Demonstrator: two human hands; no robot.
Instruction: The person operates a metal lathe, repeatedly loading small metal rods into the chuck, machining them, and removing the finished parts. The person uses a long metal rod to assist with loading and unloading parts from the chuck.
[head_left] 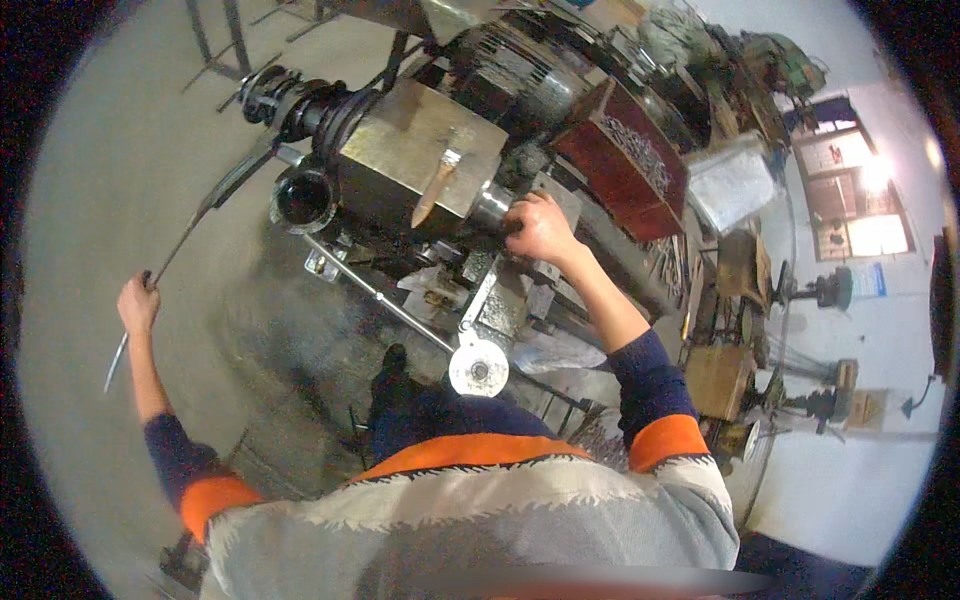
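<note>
— So, where is the long metal lever [215, 195]?

— It runs from the left end of the lathe [420, 160] down and out to your left, dark and thin, and your left hand [138, 303] is closed around its lower part, with the tip sticking out below your fist.

— And your right hand [540, 228]?

— Your right hand is curled tight on the shiny round part [492, 208] at the right end of the boxy metal housing [425, 150]; whether it grips a knob or the spindle itself, you cannot tell from here.

— What lies around them?

— On top of the housing rests a brush with a wooden handle [437, 185]. Just below the machine a thin rod ends in a round pale handwheel [478, 367], near your knees. Beyond your right hand stands a reddish box of metal swarf [625, 160], and further right a cluttered bench along the white wall [860, 470].
</note>
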